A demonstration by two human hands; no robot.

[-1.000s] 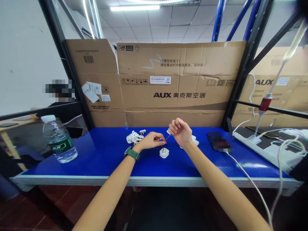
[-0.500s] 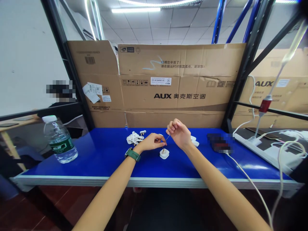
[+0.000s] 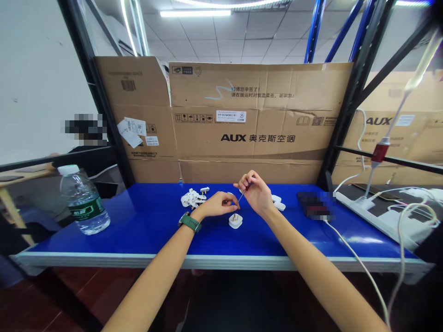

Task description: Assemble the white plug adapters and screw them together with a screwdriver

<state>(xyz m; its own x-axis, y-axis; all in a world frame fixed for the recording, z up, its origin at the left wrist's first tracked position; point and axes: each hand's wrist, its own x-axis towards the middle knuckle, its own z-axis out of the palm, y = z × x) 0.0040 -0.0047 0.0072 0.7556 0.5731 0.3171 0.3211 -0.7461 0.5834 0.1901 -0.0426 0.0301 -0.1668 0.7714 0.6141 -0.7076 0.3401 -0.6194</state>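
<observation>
My right hand (image 3: 256, 192) is raised over the middle of the table, its fingers curled round a thin screwdriver (image 3: 241, 195). Only the slim shaft shows, slanting down to the left; the palm hides its handle. At the lower end of the shaft, my left hand (image 3: 221, 203) pinches thumb and fingertips together around something too small to make out. Just below these fingertips a white power plug (image 3: 236, 221) lies on the blue tabletop with its metal pins upward. Beyond my left hand sits a pile of white plug parts (image 3: 192, 198), with one separate white piece (image 3: 205, 189) behind it.
White plug covers (image 3: 278, 203) lie behind my right wrist. A water bottle (image 3: 85, 200) stands at the left. To the right are a blurred dark device (image 3: 315, 206) with a white cable (image 3: 356, 258) and a power strip (image 3: 377, 221). A cardboard sheet (image 3: 207, 147) closes the back. Someone sits far left.
The fingers of my right hand have shifted around the screwdriver, with the index finger now reaching further left. My left hand keeps its pinch, and the plug stays on the table.
</observation>
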